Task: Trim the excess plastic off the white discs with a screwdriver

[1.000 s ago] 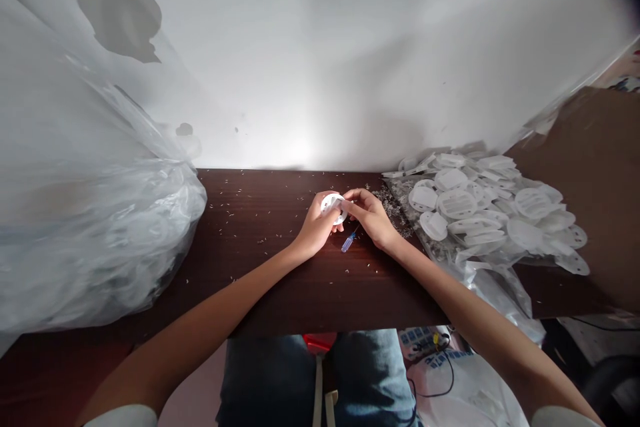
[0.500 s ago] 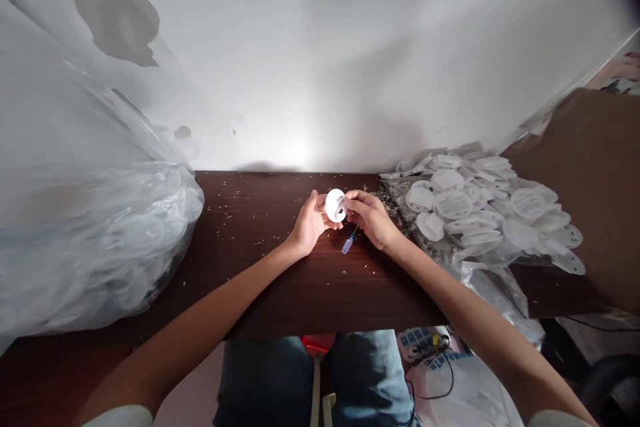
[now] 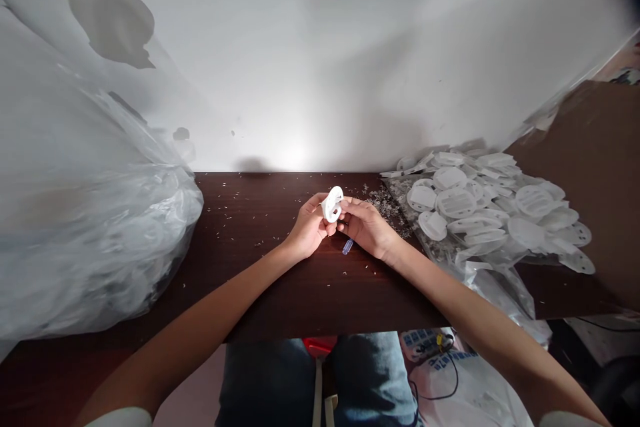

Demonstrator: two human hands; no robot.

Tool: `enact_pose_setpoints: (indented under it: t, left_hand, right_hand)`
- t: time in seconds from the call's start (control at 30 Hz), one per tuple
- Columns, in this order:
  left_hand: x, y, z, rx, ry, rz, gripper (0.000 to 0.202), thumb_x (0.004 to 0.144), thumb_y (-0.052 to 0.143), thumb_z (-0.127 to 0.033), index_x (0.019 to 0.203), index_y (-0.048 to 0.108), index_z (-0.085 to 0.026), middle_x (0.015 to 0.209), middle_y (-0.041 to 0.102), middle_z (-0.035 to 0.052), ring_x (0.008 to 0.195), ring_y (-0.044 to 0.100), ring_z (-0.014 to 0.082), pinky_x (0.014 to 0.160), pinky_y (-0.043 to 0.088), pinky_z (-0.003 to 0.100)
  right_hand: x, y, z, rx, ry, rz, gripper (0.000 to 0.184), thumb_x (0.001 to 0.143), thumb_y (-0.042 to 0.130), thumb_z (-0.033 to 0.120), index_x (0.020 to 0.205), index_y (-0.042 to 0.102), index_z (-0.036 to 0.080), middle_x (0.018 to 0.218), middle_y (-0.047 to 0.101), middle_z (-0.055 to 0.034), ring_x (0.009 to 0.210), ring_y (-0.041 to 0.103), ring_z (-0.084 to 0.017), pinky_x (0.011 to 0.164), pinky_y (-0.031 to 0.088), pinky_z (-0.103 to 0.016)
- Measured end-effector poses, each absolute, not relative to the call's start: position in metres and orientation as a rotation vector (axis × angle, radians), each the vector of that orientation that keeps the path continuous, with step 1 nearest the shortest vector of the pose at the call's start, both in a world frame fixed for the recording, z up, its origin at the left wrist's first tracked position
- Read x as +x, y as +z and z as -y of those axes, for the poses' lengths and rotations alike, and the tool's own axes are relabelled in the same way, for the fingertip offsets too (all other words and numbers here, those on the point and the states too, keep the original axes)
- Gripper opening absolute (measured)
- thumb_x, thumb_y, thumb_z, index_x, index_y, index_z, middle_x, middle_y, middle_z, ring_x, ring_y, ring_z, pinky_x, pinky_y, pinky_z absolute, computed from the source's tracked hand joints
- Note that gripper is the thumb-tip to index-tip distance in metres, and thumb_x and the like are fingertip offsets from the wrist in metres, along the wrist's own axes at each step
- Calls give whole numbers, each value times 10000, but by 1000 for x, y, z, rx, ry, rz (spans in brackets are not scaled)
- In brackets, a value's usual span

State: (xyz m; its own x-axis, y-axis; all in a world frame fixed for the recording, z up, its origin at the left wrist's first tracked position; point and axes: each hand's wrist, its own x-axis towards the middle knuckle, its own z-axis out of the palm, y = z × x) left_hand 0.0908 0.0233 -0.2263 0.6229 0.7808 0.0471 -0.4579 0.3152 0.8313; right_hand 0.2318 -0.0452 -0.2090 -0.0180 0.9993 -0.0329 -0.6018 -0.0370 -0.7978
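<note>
A round white plastic part [image 3: 331, 207] with cut-outs is held up over the dark table, tilted so that it looks narrow. My left hand [image 3: 309, 230] grips its left edge between thumb and fingers. On the other side, the fingertips of my right hand [image 3: 367, 226] are closed on its right edge. Just below my right fingers lies a small screwdriver [image 3: 348, 246] with a clear bluish handle; its shaft is hidden by the hand.
Many similar white plastic parts [image 3: 457, 203] are heaped at the right on a plastic bag [image 3: 495, 284]. A large clear bag [image 3: 125, 240] bulges at the left. Small white scraps [image 3: 383, 204] litter the dark tabletop [image 3: 280, 294]. Behind stands a white wall [image 3: 280, 67].
The round white part has turned from nearly face-on to a steep tilt. My left fingers have closed further around it, and my right hand has shifted slightly down over the screwdriver's shaft.
</note>
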Motion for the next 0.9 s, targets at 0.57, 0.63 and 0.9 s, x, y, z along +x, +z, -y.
enact_pose_setpoints:
  t: [0.57, 0.63, 0.9]
  left_hand:
    - [93, -229, -13, 1150, 1050, -485, 241, 822, 772, -242, 1010, 625, -211, 690, 608, -46, 507, 473, 49, 452, 343, 171]
    - [95, -228, -11, 1075, 1020, -500, 244, 805, 767, -234, 996, 617, -204, 660, 570, -56, 502, 447, 46, 452, 320, 166]
    - [95, -222, -13, 945, 940, -480, 327, 722, 862, -292, 898, 609, -181, 624, 511, -70, 503, 432, 44, 490, 354, 191]
  right_hand:
    - [226, -209, 49, -729, 1550, 632, 251, 824, 907, 344, 937, 728, 208, 802, 662, 2, 766, 617, -146, 722, 540, -284]
    - [227, -210, 48, -726, 1554, 641, 253, 823, 909, 330, 944, 729, 200, 765, 636, 13, 712, 584, -127, 672, 522, -259]
    - [230, -211, 47, -692, 1554, 678, 253, 838, 895, 319, 941, 712, 179, 640, 453, 70, 560, 357, -76, 517, 378, -196]
